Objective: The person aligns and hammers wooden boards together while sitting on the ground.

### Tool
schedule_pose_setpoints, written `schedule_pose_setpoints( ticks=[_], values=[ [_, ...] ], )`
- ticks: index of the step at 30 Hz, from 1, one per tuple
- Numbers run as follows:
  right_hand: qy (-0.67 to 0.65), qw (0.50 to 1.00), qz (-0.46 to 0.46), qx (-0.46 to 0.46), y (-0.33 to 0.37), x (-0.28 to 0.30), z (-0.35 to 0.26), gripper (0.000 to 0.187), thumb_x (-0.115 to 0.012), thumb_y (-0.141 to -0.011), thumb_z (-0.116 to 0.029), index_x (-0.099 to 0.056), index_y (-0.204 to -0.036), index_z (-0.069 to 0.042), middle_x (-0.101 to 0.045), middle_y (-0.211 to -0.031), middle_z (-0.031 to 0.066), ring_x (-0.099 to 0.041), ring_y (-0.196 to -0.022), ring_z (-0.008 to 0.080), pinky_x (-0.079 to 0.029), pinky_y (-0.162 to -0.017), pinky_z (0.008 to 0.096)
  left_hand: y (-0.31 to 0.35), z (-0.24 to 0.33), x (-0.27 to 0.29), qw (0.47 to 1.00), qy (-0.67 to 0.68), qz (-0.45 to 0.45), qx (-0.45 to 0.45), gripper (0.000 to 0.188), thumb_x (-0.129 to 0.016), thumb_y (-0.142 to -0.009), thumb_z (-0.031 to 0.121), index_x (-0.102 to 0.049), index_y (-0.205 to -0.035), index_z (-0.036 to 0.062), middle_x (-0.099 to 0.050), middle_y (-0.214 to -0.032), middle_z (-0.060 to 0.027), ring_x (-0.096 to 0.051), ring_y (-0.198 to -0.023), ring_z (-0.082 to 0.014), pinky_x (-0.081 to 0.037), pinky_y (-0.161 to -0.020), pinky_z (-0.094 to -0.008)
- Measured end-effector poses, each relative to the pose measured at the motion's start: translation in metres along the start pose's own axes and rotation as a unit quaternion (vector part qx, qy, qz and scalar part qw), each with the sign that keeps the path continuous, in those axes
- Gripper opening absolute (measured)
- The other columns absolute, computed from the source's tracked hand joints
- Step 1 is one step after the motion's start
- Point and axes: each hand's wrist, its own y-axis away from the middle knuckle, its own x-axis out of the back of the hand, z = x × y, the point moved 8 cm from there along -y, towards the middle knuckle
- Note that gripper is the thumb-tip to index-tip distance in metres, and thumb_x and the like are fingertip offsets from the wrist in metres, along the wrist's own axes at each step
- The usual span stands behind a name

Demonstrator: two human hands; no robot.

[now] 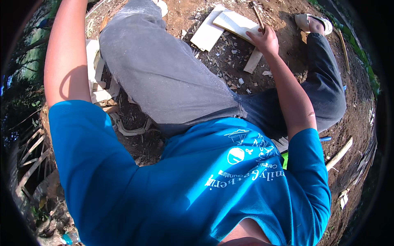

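Far from my body, right of the middle, my right hand is closed round the lower end of a thin brown stick-like handle. Its far end lies close to the picture's top edge, and its exact kind is unclear. The thumb side rests by a pale flat board. That board overlaps a second pale board to its left. Nearer me, a narrow wooden strip lies on the ground below the hand. My left forearm reaches up past the top edge, so my left hand is out of the picture.
Wood chips litter the brown soil between my spread legs. Pale wood offcuts are piled beside my left leg. A long wood strip lies at the right, and dry branches stand at the far left.
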Motion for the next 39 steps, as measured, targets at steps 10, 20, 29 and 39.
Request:
schedule_pose_setpoints(
  ticks=[10, 20, 29, 39],
  values=[
    [-0.012, 0.999, 0.039, -0.011, -0.020, 0.031, 0.064, 0.060, -0.078, -0.084, -0.059, -0.071, -0.109, -0.005, -0.072, -0.105, 0.0118, -0.069, -0.099, 0.0270, -0.052, -0.091, 0.0392, 0.323, -0.081, -0.180, 0.919, 0.308, 0.075, 0.236, 0.021, -0.062, -0.100, 0.024, -0.074, -0.102, 0.0069, -0.075, -0.098, -0.0091, -0.069, -0.095, -0.0155, -0.052, -0.090, -0.0336],
    [-0.072, 0.994, 0.084, -0.014, 0.012, 0.093, 0.033, 0.051, -0.079, -0.089, -0.054, -0.072, -0.102, -0.006, -0.056, -0.076, -0.0017, -0.049, -0.060, 0.0088, -0.041, -0.055, 0.0278, 0.360, 0.001, -0.378, 0.891, 0.210, -0.058, 0.397, 0.085, -0.076, -0.080, 0.057, -0.050, -0.148, 0.0113, -0.071, -0.119, -0.0175, -0.069, -0.112, -0.0365, -0.056, -0.094, -0.0463],
    [-0.070, 0.995, 0.028, -0.072, 0.009, 0.119, 0.004, 0.055, -0.079, -0.083, -0.064, -0.063, -0.087, -0.011, -0.054, -0.070, -0.0042, -0.046, -0.052, 0.0078, -0.038, -0.049, 0.0263, 0.365, -0.030, -0.376, 0.493, 0.793, 0.051, 0.354, 0.048, -0.051, -0.094, 0.026, -0.057, -0.134, -0.0005, -0.072, -0.107, -0.0097, -0.061, -0.083, -0.0176, -0.050, -0.076, -0.0323],
    [0.185, 0.969, -0.157, 0.035, -0.057, 0.019, -0.035, 0.101, -0.082, -0.068, -0.073, -0.058, -0.137, -0.003, -0.069, -0.123, 0.0180, -0.068, -0.115, 0.0308, -0.057, -0.098, 0.0398, 0.332, -0.043, -0.116, 0.573, 0.744, 0.314, 0.137, 0.031, -0.049, -0.104, 0.019, -0.056, -0.127, -0.0011, -0.057, -0.087, -0.0041, -0.051, -0.065, -0.0127, -0.045, -0.056, -0.0242]
  ],
)
